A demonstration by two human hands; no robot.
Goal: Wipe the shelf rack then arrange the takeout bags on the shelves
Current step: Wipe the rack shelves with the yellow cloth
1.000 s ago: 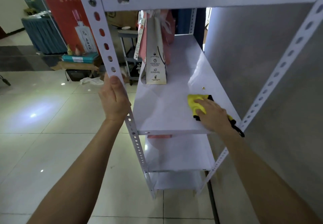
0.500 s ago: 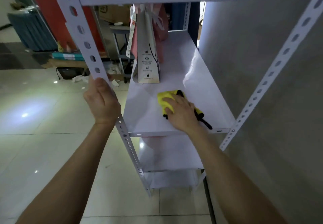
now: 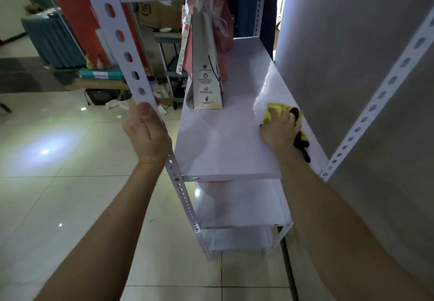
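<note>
Left hand (image 3: 148, 134) grips the front upright (image 3: 128, 56); right hand (image 3: 280, 128) presses flat on the yellow cloth (image 3: 274, 110) at the wall side of the middle shelf (image 3: 223, 150). The wipe likely goes best in overlapping strokes out to the corners, skirting the bags farther along. Count: one cloth, two bags (white bag (image 3: 206, 66), pink bag (image 3: 224, 30) behind it), four shelf levels in view.

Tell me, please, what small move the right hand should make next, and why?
Probably slide the yellow cloth leftward across the shelf, stopping short of the paper bag: the right hand presses it near the shelf's wall-side edge, and the left hand grips the post.
</note>
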